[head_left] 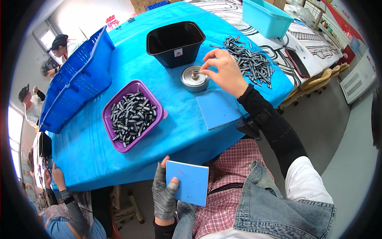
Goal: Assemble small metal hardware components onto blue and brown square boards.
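My left hand [166,195], in a grey fingerless glove, grips a square blue board [193,182] above my lap, thumb on its face. My bare right hand [223,68] is closed in a pinch, its fingertips at the wick of a round metal spirit burner [195,84]. A small dark piece seems to sit between those fingertips; its kind is too small to make out. Another blue board [219,109] lies on the table below my right wrist. Behind that hand spreads a pile of black-and-grey strips [254,65]. Similar short pieces [133,117] fill a purple tub [148,140] left of the burner.
A black bin [175,53] stands behind the burner. At the left is a large blue crate [79,79]. Farther right are a teal bin [266,22] and a phone [296,63]. A co-worker's hand [58,175] rests at the blue-covered table's left edge; other people are beyond the crate.
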The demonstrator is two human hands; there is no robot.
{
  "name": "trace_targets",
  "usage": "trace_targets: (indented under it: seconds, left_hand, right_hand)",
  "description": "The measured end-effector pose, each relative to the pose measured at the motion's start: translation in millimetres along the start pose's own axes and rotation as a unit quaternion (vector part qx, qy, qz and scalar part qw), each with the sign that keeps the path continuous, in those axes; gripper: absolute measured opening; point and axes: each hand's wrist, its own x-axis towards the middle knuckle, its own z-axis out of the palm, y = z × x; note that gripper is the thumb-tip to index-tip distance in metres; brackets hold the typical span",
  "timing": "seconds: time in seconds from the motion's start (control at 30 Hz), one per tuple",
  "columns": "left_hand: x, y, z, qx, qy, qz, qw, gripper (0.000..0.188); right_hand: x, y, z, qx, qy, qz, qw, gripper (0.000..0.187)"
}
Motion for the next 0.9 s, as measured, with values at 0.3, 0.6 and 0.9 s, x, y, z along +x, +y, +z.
trace_targets:
  seconds: [0.3,0.6,0.9]
  left_hand:
    - [5,-5,-10,-0.1,0.005,-0.116,0.988,0.071]
    - [7,-3,-10,-0.114,0.006,-0.124,0.986,0.064]
    - [3,-4,-13,-0.144,-0.01,-0.131,0.981,0.065]
  right_hand:
    - [5,0,3,-0.031,-0.025,0.012,0.999,0.01]
    - [5,0,3,-0.035,-0.037,0.01,0.999,0.009]
    - [6,0,3,-0.031,-0.045,0.012,0.998,0.009]
